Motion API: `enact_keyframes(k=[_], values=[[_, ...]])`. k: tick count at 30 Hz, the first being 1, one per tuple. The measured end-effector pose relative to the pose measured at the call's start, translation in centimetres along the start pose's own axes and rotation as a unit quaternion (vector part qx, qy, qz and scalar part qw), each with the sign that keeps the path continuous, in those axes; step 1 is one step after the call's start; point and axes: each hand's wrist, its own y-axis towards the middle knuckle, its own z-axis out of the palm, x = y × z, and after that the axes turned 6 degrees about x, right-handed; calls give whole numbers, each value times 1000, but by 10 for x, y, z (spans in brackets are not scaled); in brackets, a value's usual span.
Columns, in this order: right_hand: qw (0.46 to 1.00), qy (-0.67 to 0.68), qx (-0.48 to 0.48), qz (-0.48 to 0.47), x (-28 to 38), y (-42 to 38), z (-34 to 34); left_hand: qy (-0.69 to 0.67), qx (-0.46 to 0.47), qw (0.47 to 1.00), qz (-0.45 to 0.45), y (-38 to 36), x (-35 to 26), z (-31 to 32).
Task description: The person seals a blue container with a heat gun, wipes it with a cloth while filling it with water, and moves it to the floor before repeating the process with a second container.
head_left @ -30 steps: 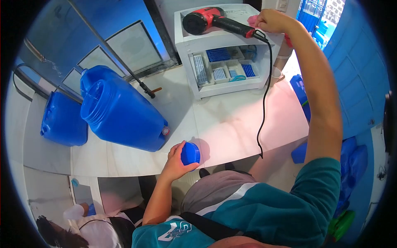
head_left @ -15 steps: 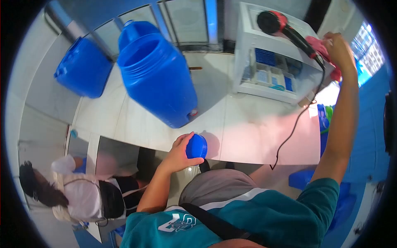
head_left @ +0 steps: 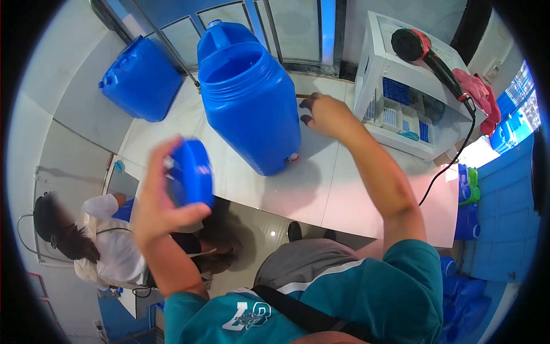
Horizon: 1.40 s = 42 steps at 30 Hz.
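My left hand (head_left: 157, 200) is raised over the counter's front edge, its fingers and thumb closed around a wide blue screw cap (head_left: 195, 172). The hand is blurred by motion. A large blue water jug (head_left: 252, 109) stands on the counter, its wide threaded mouth uncovered and a small spigot (head_left: 293, 156) low on its side. My right hand (head_left: 326, 114) hovers just right of the jug, thumb and fingers apart, with nothing visible between them. Past its fingertips, a thin brown stick-like thing (head_left: 301, 96) shows behind the jug.
A second blue container (head_left: 140, 80) stands at the back left. On the right, a white cabinet (head_left: 395, 137) carries a black-and-red heat gun or hair dryer (head_left: 427, 57) and a pink cloth (head_left: 478, 94); its cord (head_left: 444, 169) hangs down. Another person (head_left: 114, 241) sits at left.
My right hand has left the pink cloth and come left beside the jug. My left hand has lifted the blue cap up and to the left. The view has shifted slightly.
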Motion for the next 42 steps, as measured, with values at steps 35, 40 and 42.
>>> enact_keyframes(k=[35,40,42], values=[[965,261,-37,4,-70,-229,-21,364,181,891,-201,211,-101,-35],[966,176,-152,115,-118,-196,1,333,201,880,-270,205,-91,-47],[949,158,-217,162,-139,-161,-2,333,124,922,153,210,-59,-38]])
